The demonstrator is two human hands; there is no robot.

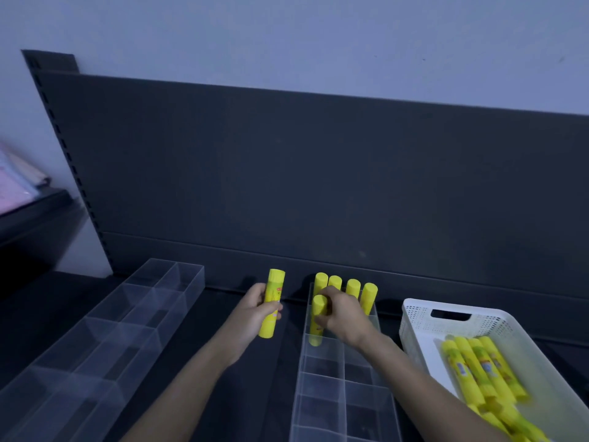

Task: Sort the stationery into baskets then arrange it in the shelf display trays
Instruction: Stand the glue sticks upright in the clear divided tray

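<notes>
A clear divided display tray (322, 393) stands on the dark shelf in front of me. Several yellow glue sticks (353, 288) stand upright in its far compartments. My right hand (342, 315) is shut on another yellow glue stick (317, 317), held upright with its lower end inside the left compartment of the second row. My left hand (255, 309) holds a second yellow glue stick (271, 303) upright, just left of the tray and above the shelf. A white perforated basket (424, 327) at the right holds several more yellow glue sticks (484, 371) lying flat.
A second clear divided tray (105, 339) lies slanted at the left with nothing in it. The dark shelf back panel (318, 173) rises behind the trays. Pale pink items (16, 183) rest on another shelf at the far left.
</notes>
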